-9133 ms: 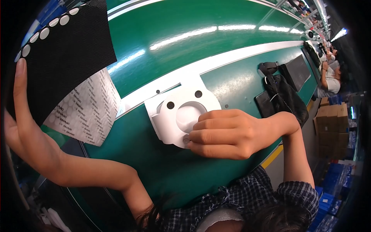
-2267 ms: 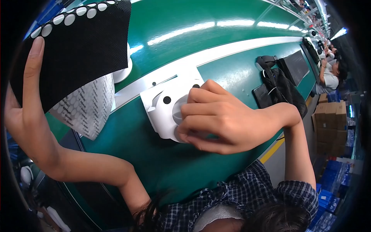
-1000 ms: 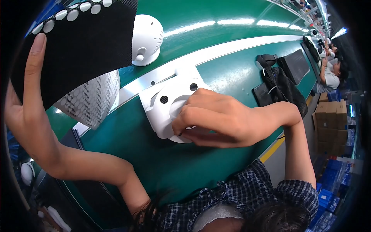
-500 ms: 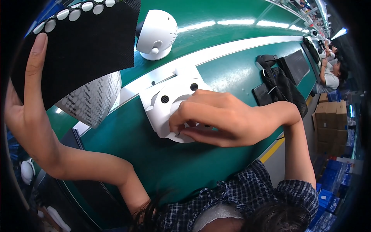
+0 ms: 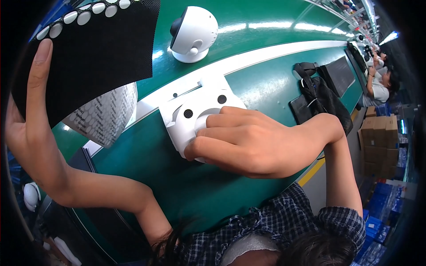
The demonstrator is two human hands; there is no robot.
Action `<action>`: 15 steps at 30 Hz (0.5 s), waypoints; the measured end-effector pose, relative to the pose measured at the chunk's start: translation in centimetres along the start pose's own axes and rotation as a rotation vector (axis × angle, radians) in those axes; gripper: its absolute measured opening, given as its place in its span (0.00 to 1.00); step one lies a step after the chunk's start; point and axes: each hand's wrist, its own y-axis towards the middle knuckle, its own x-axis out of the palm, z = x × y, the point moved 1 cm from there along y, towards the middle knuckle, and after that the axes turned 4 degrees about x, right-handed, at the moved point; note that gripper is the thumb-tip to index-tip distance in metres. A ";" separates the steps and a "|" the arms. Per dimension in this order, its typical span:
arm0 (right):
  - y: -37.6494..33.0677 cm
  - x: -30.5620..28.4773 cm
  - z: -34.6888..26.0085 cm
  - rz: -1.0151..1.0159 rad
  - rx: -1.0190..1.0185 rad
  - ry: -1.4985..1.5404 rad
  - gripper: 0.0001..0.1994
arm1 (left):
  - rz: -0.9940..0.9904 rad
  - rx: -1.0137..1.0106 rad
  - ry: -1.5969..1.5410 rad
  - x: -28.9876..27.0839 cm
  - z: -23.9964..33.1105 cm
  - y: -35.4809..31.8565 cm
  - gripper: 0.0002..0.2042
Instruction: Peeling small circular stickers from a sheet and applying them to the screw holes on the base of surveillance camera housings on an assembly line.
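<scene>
My left hand (image 5: 37,128) holds up a black sheet (image 5: 97,57) at the far left, index finger stretched along its edge and the other fingers mostly hidden. Round pads (image 5: 84,17), white on the face shown, line the sheet's top edge. Its pale printed backing (image 5: 108,115) curls out below. My right hand (image 5: 248,142) rests with curled fingers over the lower side of a round white plastic part (image 5: 179,133). That part sits in a white block-like fixture (image 5: 168,106). Two round black textured pads (image 5: 188,114) show on it; my fingers cover the rest.
Behind the fixture a white ball-shaped camera (image 5: 195,33) stands on its foot. A white strip (image 5: 266,57) crosses the green table (image 5: 262,86). To the right lie a black bag (image 5: 328,99) and dark flat pieces. Cardboard boxes (image 5: 379,137) and people are farther right.
My right fingers have gone from a pinch to pressing over the part's lower left edge. The ball-shaped camera has shifted right and turned slightly. My left hand has barely moved.
</scene>
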 end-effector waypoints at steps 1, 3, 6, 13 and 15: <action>0.0 0.1 0.0 -0.001 0.000 -0.001 0.16 | 0.000 0.001 -0.007 0.0 0.0 0.0 0.14; 0.0 0.4 -0.1 0.091 -0.021 -0.131 0.11 | 0.000 0.002 -0.013 0.0 -0.1 -0.1 0.14; -0.3 1.0 -0.5 0.157 -0.100 -0.315 0.12 | 0.004 0.021 -0.058 0.2 -0.3 -0.2 0.15; -1.1 2.2 -1.2 0.253 -0.078 -0.365 0.12 | -0.015 0.043 -0.153 0.9 -0.8 0.0 0.15; -1.2 2.2 -1.2 0.255 -0.084 -0.386 0.13 | -0.023 0.099 -0.230 0.9 -0.7 0.0 0.15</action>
